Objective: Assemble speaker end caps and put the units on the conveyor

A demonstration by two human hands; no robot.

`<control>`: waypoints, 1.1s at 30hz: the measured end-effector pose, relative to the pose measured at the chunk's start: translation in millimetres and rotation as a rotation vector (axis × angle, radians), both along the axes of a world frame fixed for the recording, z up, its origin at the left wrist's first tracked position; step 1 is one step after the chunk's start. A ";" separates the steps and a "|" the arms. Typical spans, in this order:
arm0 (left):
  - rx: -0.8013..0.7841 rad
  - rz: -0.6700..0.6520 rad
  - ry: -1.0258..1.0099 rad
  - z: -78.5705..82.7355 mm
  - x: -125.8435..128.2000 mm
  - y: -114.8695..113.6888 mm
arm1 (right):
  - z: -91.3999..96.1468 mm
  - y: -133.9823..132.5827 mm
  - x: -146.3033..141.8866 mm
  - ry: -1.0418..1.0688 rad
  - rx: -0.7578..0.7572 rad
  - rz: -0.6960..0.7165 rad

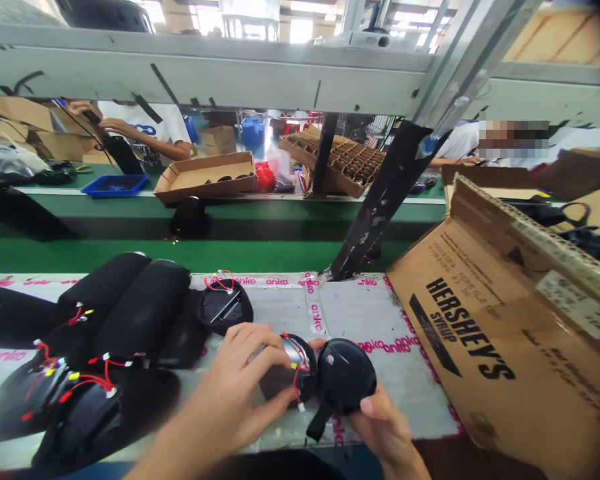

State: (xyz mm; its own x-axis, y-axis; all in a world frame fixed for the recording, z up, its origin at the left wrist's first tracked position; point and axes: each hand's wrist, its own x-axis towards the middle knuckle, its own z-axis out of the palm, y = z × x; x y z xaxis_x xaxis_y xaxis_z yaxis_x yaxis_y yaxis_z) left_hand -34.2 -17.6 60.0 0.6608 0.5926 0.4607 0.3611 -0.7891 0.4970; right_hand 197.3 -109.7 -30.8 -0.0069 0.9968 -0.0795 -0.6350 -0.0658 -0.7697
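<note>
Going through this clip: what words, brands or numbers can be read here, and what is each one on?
"HERSHEY'S SYRUP" on the cardboard box at right.
"anko", repeated in pink on the film covering the workbench.
The small print and the white label on the box are too small or blurred to read.

Your left hand [235, 380] and right hand [385, 427] are bare, and your left forearm [180, 443] is bare too, right down to the lower edge of the view. Your right thumbnail [368, 406] is short and unpainted. Below the bench [380, 380], a dark cloth [280, 469] and a bluish patch [353, 469] may be your clothing, but they're too blurred to tell.
</note>
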 end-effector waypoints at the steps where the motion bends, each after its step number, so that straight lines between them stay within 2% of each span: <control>1: -0.005 -0.017 -0.027 -2.5 3.7 0.5 | 2.5 0.3 -1.8 0.002 -0.002 -0.007; 3: -0.014 -0.007 -0.071 -7.8 11.1 0.0 | 8.8 -0.2 -3.8 -0.014 -0.019 -0.011; 8: 0.041 0.172 -0.123 -16.9 28.2 -6.6 | 20.5 -4.4 -7.9 -0.094 -0.032 -0.014; 12: 0.064 0.165 -0.192 -21.4 36.2 -8.3 | 20.0 -6.9 -12.9 -0.192 0.037 -0.029; 14: 0.032 0.168 -0.259 -25.3 37.9 -7.8 | 18.0 -7.5 -13.0 -0.239 0.074 -0.030; 17: -0.105 0.219 -0.375 -30.5 37.6 -6.5 | 14.9 -7.2 -7.9 -0.284 0.107 0.000; 19: -0.147 0.173 -0.383 -31.4 35.7 -5.8 | 12.8 -6.3 -2.0 -0.314 0.119 0.029; 23: -0.052 0.020 -0.307 -28.4 31.6 -5.9 | 8.2 -4.5 7.8 -0.394 0.139 0.027; 27: 0.019 0.042 -0.311 -27.7 33.7 -7.0 | 2.0 -1.3 10.2 -0.449 0.173 -0.008; 30: -0.018 0.069 -0.365 -28.6 37.5 -6.9 | -1.7 4.3 12.1 -0.436 0.178 -0.029; 33: -0.072 0.077 -0.400 -28.7 38.6 -6.0 | 2.6 11.7 16.5 -0.469 0.187 -0.104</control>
